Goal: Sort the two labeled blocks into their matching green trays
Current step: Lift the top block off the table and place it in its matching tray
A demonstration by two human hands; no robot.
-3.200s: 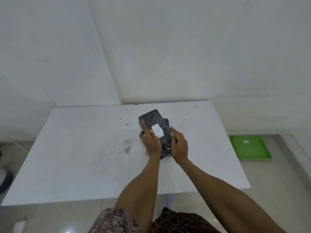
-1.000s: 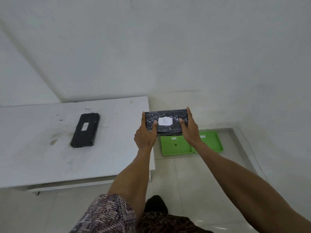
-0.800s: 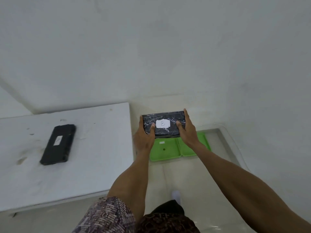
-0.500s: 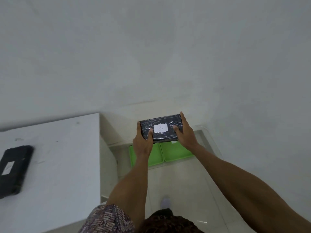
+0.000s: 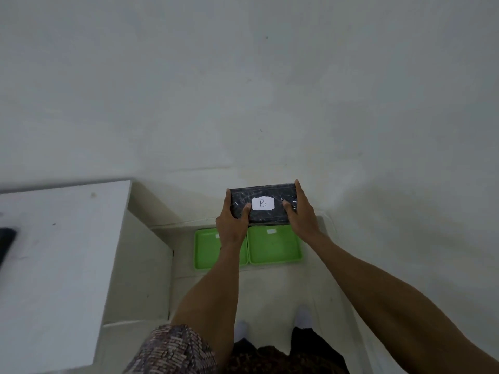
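A black wrapped block with a white label marked B [image 5: 262, 205] is held in the air between both hands. My left hand [image 5: 231, 226] grips its left end and my right hand [image 5: 301, 215] grips its right end. Below it on the floor two green trays lie side by side: the left tray [image 5: 206, 249], partly hidden by my left forearm, and the right tray [image 5: 274, 248]. Each has a small white label at its far edge, too small to read. The second black block [image 5: 6, 242] shows only as a sliver at the left frame edge, on the white table [image 5: 62, 255].
The white table's right edge and side panel stand just left of the trays. A white wall rises straight behind the trays. Pale tiled floor lies between my feet [image 5: 303, 317] and the trays.
The view has swung right and come closer to the trays. The block in my hands now hangs over the trays' far edge, and the table with the other block has slid toward the left edge.
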